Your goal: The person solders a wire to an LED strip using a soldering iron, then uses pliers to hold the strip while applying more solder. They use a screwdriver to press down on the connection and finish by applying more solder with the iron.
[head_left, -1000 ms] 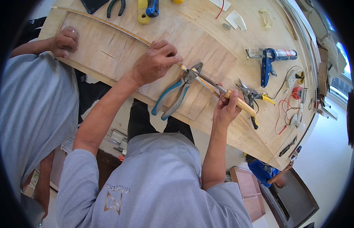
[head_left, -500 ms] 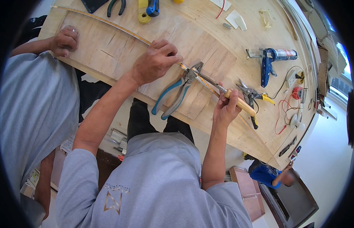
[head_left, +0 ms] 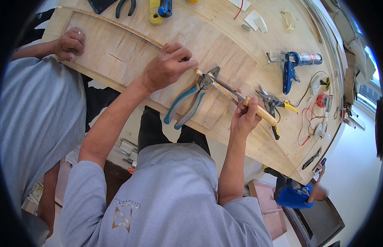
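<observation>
Strip (head_left: 147, 38), across bench (head_left: 195, 35); likely light, flexible, best held by edges | left hand (head_left: 171, 66), fingertips closed, apparently pinching strip (contact partly hidden) | right hand (head_left: 245, 116), fingers wrapped round wooden-handled tool (head_left: 266, 113).

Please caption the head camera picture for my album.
At a workbench, the left hand holds a thin strip while the right hand grips a wooden-handled tool near blue-handled pliers.

On the workbench (head_left: 224, 45), the strip (head_left: 113, 25) is laid lengthwise; the pliers (head_left: 204, 84) are set at it, between left hand (head_left: 169, 66) and right hand (head_left: 245, 118). The handled tool (head_left: 263, 113) is held in the right hand. Just right of that, cutters (head_left: 271, 101) are placed, with the caulking gun (head_left: 289, 70) set behind them and the socket block (head_left: 316, 85) farther right.
</observation>
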A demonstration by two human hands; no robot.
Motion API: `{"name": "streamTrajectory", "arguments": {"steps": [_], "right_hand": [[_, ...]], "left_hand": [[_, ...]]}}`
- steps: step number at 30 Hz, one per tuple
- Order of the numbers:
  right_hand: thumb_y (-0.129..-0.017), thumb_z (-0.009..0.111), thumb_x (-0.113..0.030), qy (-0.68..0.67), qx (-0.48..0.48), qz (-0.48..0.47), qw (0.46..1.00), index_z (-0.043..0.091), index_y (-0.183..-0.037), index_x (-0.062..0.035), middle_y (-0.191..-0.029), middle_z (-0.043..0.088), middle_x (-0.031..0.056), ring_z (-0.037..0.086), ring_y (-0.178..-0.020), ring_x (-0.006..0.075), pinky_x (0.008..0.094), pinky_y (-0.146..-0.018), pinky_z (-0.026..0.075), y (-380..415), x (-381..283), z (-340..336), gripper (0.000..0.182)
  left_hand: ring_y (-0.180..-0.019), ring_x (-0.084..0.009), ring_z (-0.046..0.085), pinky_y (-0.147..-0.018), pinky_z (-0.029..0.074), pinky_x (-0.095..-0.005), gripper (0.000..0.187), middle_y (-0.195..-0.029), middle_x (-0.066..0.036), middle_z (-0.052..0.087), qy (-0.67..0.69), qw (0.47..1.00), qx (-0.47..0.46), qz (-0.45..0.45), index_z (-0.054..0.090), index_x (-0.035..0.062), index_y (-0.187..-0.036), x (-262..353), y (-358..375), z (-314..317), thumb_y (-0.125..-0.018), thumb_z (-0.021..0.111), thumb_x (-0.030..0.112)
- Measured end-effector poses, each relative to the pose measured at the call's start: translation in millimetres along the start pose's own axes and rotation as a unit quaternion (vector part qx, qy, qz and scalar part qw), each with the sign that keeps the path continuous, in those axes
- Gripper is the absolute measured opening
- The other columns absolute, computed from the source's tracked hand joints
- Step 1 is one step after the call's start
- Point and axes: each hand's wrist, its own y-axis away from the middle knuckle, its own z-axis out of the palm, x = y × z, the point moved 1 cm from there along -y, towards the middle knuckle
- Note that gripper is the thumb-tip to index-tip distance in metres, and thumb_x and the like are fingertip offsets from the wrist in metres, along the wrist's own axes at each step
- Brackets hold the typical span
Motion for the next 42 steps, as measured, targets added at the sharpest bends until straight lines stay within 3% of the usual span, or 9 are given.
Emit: {"name": "streamTrajectory", "arguments": {"steps": [4,7,22,42], "right_hand": [[-0.091,0.055,-0.009,0.009,0.000,-0.002,1.000,0.046,-0.079,-0.0070,-0.061,0.045,0.0020,0.041,-0.045,0.0087,0.0520,-0.095,0.046,-0.3,0.4,-0.6,0.015],[-0.090,0.055,-0.009,0.008,-0.001,-0.006,1.000,0.046,-0.079,-0.0069,-0.060,0.045,0.0020,0.041,-0.045,0.0087,0.0523,-0.095,0.046,0.1,-1.0,1.1,0.015],[-0.090,0.055,-0.009,0.000,0.006,-0.003,1.000,0.046,-0.079,-0.0068,-0.060,0.044,0.0022,0.041,-0.046,0.0092,0.0528,-0.095,0.046,0.6,-1.3,1.9,0.014],[-0.090,0.055,-0.009,0.001,-0.005,-0.003,1.000,0.046,-0.079,-0.0070,-0.059,0.044,0.0028,0.042,-0.046,0.0097,0.0526,-0.096,0.046,0.6,-1.4,0.8,0.015]], "left_hand": [[-0.089,-0.0165,0.052,-0.082,0.039,-0.0319,0.022,-0.083,0.001,0.052,-0.027,1.000,0.012,0.005,0.067,0.0114,-0.092,0.3,1.4,1.0,-0.072,0.061,0.004],[-0.089,-0.0203,0.053,-0.079,0.039,-0.0328,0.027,-0.087,-0.003,0.052,-0.021,0.999,0.019,0.017,0.067,0.0086,-0.094,-0.6,2.2,1.1,-0.069,0.062,0.002],[-0.087,-0.0168,0.053,-0.080,0.040,-0.0315,0.023,-0.084,0.001,0.052,-0.037,0.999,0.023,0.014,0.067,0.0102,-0.093,0.2,2.4,1.2,-0.072,0.062,0.005],[-0.090,-0.0211,0.052,-0.079,0.041,-0.0328,0.025,-0.086,-0.003,0.052,-0.014,1.000,0.015,0.015,0.066,0.0070,-0.095,0.5,1.6,1.1,-0.070,0.063,0.002]]}}
